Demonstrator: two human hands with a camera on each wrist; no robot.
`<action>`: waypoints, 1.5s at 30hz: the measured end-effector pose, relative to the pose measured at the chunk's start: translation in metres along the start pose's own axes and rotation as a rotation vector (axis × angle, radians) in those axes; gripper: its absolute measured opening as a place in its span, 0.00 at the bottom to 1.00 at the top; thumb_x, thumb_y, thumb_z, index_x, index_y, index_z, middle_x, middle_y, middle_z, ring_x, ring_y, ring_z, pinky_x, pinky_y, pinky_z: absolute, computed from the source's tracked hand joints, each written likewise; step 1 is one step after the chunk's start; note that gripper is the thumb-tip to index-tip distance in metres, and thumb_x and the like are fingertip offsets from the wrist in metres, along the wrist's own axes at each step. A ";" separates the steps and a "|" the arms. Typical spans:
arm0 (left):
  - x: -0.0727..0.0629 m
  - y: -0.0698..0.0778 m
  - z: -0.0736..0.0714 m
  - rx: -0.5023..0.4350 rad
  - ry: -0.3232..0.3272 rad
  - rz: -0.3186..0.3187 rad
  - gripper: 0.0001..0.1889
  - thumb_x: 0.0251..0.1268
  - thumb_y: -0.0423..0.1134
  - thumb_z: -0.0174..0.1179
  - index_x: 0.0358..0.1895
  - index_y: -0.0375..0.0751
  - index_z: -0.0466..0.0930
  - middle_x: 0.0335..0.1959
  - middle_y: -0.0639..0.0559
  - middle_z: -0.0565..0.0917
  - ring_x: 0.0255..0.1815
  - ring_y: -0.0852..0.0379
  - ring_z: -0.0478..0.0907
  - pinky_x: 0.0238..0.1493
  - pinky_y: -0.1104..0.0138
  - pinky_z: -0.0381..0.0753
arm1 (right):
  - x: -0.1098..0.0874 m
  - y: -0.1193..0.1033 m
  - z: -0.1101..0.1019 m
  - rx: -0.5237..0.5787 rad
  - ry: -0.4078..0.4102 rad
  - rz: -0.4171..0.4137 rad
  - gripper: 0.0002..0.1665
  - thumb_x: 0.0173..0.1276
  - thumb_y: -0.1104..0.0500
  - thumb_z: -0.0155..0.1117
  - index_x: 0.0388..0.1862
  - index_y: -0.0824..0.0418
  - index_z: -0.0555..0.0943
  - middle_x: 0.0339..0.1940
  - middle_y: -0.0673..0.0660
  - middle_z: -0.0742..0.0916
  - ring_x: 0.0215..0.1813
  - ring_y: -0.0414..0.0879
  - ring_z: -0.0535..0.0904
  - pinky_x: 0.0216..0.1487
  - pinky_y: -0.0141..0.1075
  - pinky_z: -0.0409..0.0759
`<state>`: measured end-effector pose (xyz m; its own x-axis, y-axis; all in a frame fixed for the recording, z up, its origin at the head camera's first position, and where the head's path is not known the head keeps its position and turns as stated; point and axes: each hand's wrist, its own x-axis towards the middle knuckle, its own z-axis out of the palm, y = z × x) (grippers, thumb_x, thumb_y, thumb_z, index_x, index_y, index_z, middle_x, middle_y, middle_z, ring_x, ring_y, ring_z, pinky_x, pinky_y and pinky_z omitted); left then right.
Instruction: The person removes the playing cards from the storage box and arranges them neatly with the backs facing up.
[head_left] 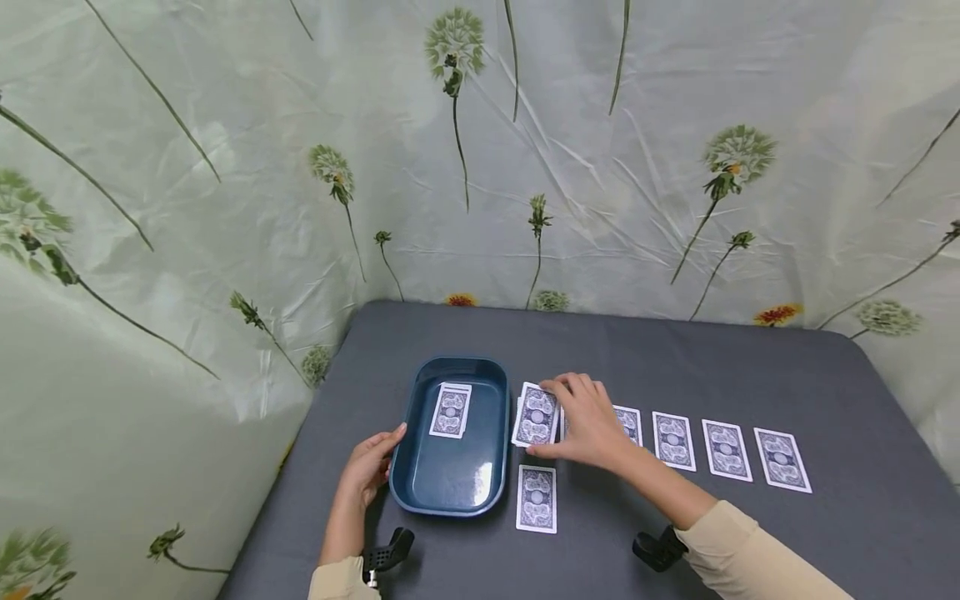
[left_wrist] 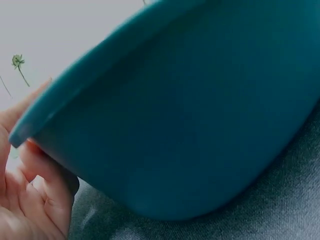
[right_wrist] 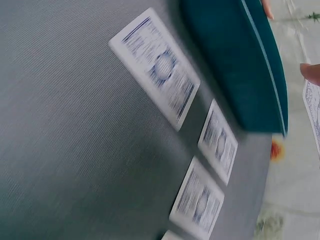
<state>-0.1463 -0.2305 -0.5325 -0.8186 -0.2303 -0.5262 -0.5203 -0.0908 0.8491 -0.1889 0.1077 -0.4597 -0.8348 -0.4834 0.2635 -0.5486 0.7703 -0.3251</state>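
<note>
My left hand [head_left: 370, 467] grips the left rim of a dark blue tray [head_left: 442, 479], thumb over the rim and fingers curled below it in the left wrist view. A few overlapping playing cards [head_left: 451, 411] lie back up inside the tray. Just right of the tray, my right hand [head_left: 591, 423] pinches a playing card [head_left: 537, 417] by its far and near edges. In the right wrist view, that card [right_wrist: 313, 107] is raised, with the thumb [right_wrist: 311, 73] on its edge. Another card's edge peeks out beneath it in the head view.
A row of face-down cards runs rightward, partly behind the right hand, to a last card [head_left: 783, 460]. One more card [head_left: 537, 498] lies nearer the front, beside the tray. Grey cloth [head_left: 600, 550] covers the table, and a flower-printed curtain [head_left: 600, 183] hangs behind it.
</note>
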 end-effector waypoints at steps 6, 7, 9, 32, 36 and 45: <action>0.002 0.002 -0.001 -0.006 -0.022 -0.009 0.13 0.57 0.50 0.63 0.25 0.46 0.75 0.19 0.56 0.75 0.17 0.63 0.69 0.20 0.72 0.69 | -0.032 0.024 -0.018 -0.031 0.046 0.017 0.54 0.33 0.27 0.71 0.56 0.57 0.73 0.48 0.57 0.76 0.50 0.52 0.69 0.49 0.49 0.64; 0.002 0.003 -0.001 -0.001 -0.022 -0.012 0.13 0.57 0.50 0.63 0.26 0.46 0.75 0.20 0.56 0.75 0.17 0.63 0.69 0.20 0.73 0.68 | -0.037 0.026 -0.021 -0.034 0.051 0.019 0.54 0.32 0.27 0.71 0.55 0.58 0.73 0.48 0.58 0.76 0.50 0.53 0.69 0.49 0.49 0.64; 0.001 0.003 -0.001 0.010 -0.021 -0.013 0.13 0.57 0.50 0.62 0.26 0.46 0.75 0.20 0.56 0.75 0.18 0.63 0.70 0.20 0.73 0.68 | -0.045 0.032 -0.026 -0.049 0.056 0.022 0.54 0.32 0.28 0.72 0.55 0.58 0.74 0.47 0.58 0.76 0.50 0.53 0.69 0.49 0.49 0.64; 0.002 0.003 0.001 0.029 -0.009 -0.012 0.15 0.56 0.52 0.63 0.26 0.45 0.74 0.21 0.57 0.76 0.20 0.63 0.71 0.22 0.72 0.68 | -0.082 0.042 -0.032 -0.079 0.057 0.029 0.54 0.29 0.28 0.73 0.54 0.58 0.74 0.46 0.56 0.76 0.49 0.54 0.71 0.50 0.52 0.64; 0.002 0.003 0.001 0.027 -0.012 -0.010 0.15 0.56 0.52 0.63 0.26 0.45 0.74 0.20 0.57 0.76 0.20 0.63 0.72 0.22 0.72 0.69 | -0.089 0.039 -0.018 -0.080 -0.005 0.022 0.53 0.29 0.28 0.73 0.53 0.56 0.75 0.46 0.55 0.77 0.50 0.54 0.71 0.51 0.53 0.64; 0.001 0.002 0.003 0.045 0.016 -0.027 0.17 0.54 0.55 0.63 0.26 0.45 0.75 0.21 0.56 0.76 0.21 0.61 0.71 0.24 0.69 0.69 | -0.099 0.035 0.016 -0.064 -0.061 -0.071 0.53 0.27 0.29 0.74 0.51 0.59 0.76 0.44 0.54 0.77 0.49 0.50 0.71 0.50 0.49 0.65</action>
<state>-0.1494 -0.2283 -0.5313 -0.7999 -0.2442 -0.5481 -0.5533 -0.0533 0.8313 -0.1264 0.1762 -0.5116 -0.7965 -0.5602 0.2275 -0.6037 0.7575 -0.2485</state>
